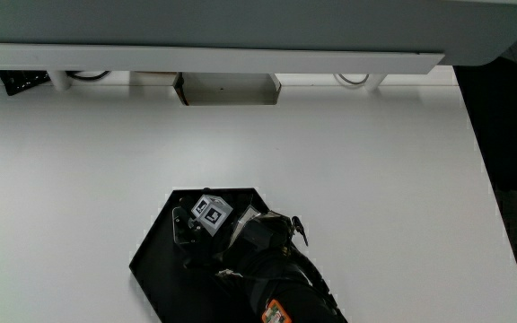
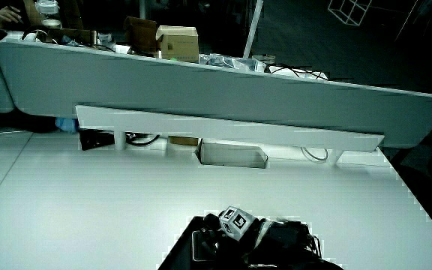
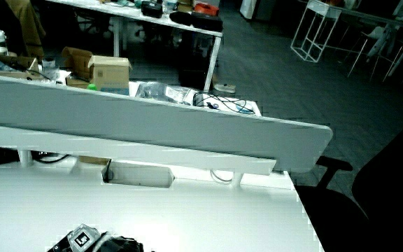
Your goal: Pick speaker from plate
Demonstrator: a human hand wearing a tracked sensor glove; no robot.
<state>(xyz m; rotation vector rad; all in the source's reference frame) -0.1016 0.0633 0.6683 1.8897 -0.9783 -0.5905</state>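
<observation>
A flat black plate (image 1: 155, 260) with angled corners lies on the white table at the edge nearest the person. The black-gloved hand (image 1: 240, 235) rests low over the plate, with the patterned cube (image 1: 210, 213) on its back. A small dark boxy thing (image 2: 203, 244), apparently the speaker, lies on the plate under the front of the hand; black on black hides its outline. In both side views the hand (image 2: 276, 240) (image 3: 114, 245) and its cube (image 2: 235, 222) (image 3: 84, 239) show low over the plate (image 2: 178, 255).
A low grey partition (image 1: 214, 58) runs along the table's edge farthest from the person, with a white recessed box (image 1: 227, 90) and cable loops (image 1: 353, 79) under it. A dark chair (image 1: 510, 135) stands off the table's side edge.
</observation>
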